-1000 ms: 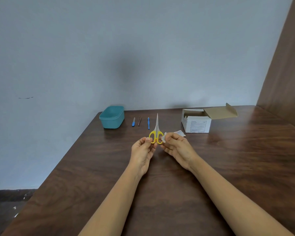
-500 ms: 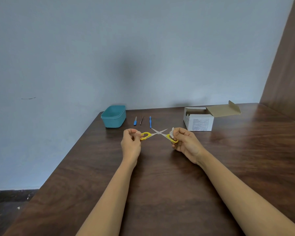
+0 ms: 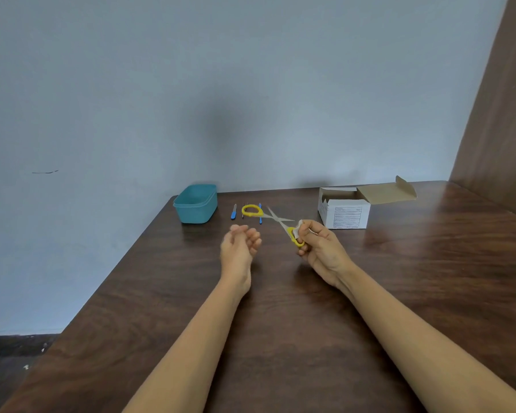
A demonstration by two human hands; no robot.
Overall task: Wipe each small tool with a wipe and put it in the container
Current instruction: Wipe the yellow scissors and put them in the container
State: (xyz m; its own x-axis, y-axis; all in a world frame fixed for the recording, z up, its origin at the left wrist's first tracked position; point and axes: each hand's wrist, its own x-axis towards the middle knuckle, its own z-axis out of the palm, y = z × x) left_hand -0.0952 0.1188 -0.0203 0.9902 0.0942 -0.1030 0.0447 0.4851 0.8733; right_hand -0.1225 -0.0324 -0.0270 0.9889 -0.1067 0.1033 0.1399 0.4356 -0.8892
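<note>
The left hand (image 3: 240,245) has let go of its yellow handle and hangs released, fingers loose. The right hand (image 3: 320,248) alone grips the scissors (image 3: 276,217), spread wide, with the wipe (image 3: 297,230) pinched against the handle. Blade wiping probably follows. Beyond the left hand wait three small tools (image 3: 234,212) and the container (image 3: 195,204).

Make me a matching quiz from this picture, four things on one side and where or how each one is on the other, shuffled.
1. scissors
2. container
3. cardboard box
4. left hand

A. flap open, far right
B. holding nothing
C. teal, far left
D. blades spread, gripped by the right hand

Pairs: 1-D, 2-C, 3-A, 4-B
</note>
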